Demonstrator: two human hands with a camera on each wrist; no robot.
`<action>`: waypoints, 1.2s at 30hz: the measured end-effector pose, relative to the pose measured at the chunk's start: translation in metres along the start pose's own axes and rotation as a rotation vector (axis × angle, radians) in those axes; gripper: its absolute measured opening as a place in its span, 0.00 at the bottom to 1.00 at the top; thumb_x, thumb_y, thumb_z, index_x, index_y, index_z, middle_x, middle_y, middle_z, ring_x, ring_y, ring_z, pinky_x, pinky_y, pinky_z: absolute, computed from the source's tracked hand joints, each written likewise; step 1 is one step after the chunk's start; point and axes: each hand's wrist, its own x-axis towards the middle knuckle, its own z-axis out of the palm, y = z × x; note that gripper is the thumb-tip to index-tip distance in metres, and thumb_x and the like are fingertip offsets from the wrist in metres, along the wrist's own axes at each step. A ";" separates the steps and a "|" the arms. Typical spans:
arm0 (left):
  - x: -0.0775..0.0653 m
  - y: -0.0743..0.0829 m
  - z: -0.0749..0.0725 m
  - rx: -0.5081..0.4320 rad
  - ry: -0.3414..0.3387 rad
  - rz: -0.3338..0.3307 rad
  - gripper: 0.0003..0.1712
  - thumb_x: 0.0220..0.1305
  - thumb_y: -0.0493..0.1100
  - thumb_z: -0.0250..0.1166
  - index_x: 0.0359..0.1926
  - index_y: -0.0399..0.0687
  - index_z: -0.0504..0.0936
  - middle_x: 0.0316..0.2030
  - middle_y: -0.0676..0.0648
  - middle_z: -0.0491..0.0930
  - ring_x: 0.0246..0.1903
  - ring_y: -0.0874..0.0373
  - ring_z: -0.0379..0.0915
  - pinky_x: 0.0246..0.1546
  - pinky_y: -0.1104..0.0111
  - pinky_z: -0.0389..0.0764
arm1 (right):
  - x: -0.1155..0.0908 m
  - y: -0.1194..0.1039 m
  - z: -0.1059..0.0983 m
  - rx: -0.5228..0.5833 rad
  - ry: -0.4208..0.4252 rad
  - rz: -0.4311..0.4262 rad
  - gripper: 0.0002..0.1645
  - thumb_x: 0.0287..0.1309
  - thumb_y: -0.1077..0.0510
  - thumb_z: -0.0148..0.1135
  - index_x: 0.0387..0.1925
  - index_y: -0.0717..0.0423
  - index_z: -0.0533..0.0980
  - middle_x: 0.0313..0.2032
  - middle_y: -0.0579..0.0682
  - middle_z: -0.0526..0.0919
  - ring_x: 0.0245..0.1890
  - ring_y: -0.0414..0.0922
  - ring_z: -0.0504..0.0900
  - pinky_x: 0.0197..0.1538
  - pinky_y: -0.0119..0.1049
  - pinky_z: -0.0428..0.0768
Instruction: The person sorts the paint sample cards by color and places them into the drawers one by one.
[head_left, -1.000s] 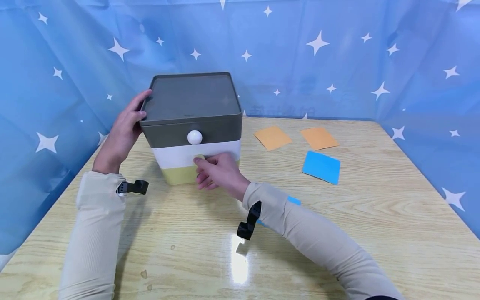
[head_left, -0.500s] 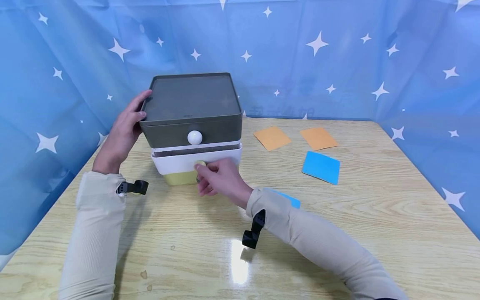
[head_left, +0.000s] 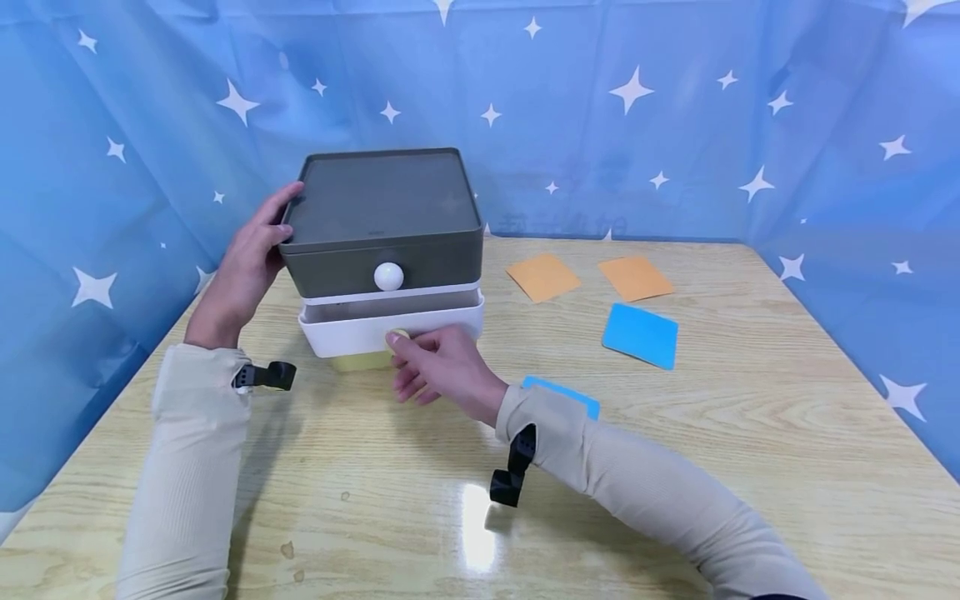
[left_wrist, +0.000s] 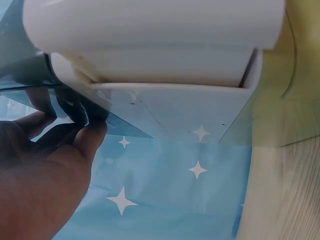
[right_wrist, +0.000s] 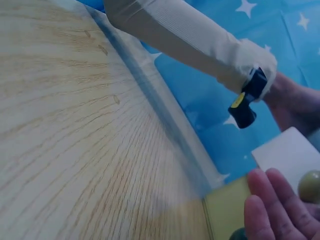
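Observation:
A small drawer cabinet with a dark grey top tier (head_left: 386,196), a white middle drawer (head_left: 345,335) and a yellow bottom tier (head_left: 360,362) stands on the table. The white drawer sticks out part way; its inside shows as a narrow gap in the head view. My right hand (head_left: 450,367) pinches that drawer's yellow-green knob (head_left: 400,333) between thumb and index finger, the other fingers loosely bent below. At the cabinet's left side my left hand (head_left: 236,267) grips the dark tier, fingertips and thumb over its rim. The left wrist view shows the pulled-out drawer (left_wrist: 175,65) from its side.
Two orange paper squares (head_left: 543,277) lie right of the cabinet. A blue card (head_left: 641,335) lies in front of them, and another blue card (head_left: 562,396) is partly behind my right sleeve. A white knob (head_left: 388,277) fronts the top tier. Blue star-patterned curtain (head_left: 570,108) surrounds the table.
The white drawer was closed a second ago and has slid out toward me. My right hand has moved back with its knob; my left hand has stayed in place.

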 end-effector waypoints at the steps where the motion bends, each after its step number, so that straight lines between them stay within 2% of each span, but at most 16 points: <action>1: 0.000 0.000 0.000 -0.002 0.002 0.000 0.33 0.76 0.46 0.35 0.80 0.61 0.52 0.81 0.50 0.39 0.75 0.49 0.42 0.76 0.52 0.48 | 0.001 0.000 0.001 0.015 0.004 0.010 0.26 0.68 0.40 0.58 0.41 0.60 0.83 0.28 0.51 0.88 0.28 0.43 0.89 0.37 0.42 0.87; 7: -0.001 -0.001 0.001 0.017 0.009 -0.001 0.32 0.76 0.47 0.36 0.79 0.63 0.53 0.81 0.51 0.40 0.75 0.46 0.42 0.77 0.49 0.48 | 0.002 0.001 0.006 0.070 0.036 0.020 0.25 0.67 0.41 0.60 0.40 0.60 0.83 0.30 0.53 0.89 0.27 0.44 0.89 0.35 0.39 0.87; 15: -0.002 0.000 0.001 0.029 0.001 -0.010 0.32 0.76 0.49 0.35 0.79 0.66 0.52 0.81 0.53 0.39 0.77 0.44 0.41 0.78 0.47 0.46 | -0.005 0.005 0.009 0.051 0.035 -0.030 0.22 0.68 0.42 0.60 0.37 0.59 0.83 0.29 0.54 0.89 0.27 0.46 0.90 0.33 0.40 0.86; 21: -0.001 0.000 0.001 0.050 0.002 -0.006 0.32 0.76 0.49 0.35 0.79 0.66 0.52 0.81 0.52 0.40 0.76 0.43 0.42 0.78 0.45 0.47 | -0.015 0.009 0.012 0.038 0.020 -0.064 0.23 0.68 0.45 0.60 0.37 0.63 0.82 0.28 0.55 0.89 0.26 0.45 0.90 0.29 0.38 0.85; 31: -0.001 0.001 0.001 0.095 0.009 -0.008 0.32 0.76 0.49 0.34 0.79 0.66 0.52 0.81 0.53 0.40 0.77 0.42 0.42 0.78 0.43 0.47 | -0.034 0.016 0.013 -0.004 -0.016 -0.135 0.24 0.68 0.46 0.60 0.39 0.65 0.84 0.28 0.58 0.89 0.25 0.46 0.90 0.33 0.47 0.87; 36: -0.002 0.000 0.001 0.098 0.011 -0.010 0.32 0.77 0.50 0.34 0.79 0.67 0.52 0.81 0.53 0.40 0.77 0.42 0.42 0.78 0.44 0.46 | -0.040 0.018 0.016 -0.004 -0.018 -0.152 0.23 0.68 0.47 0.61 0.37 0.65 0.85 0.26 0.57 0.89 0.24 0.45 0.89 0.33 0.46 0.87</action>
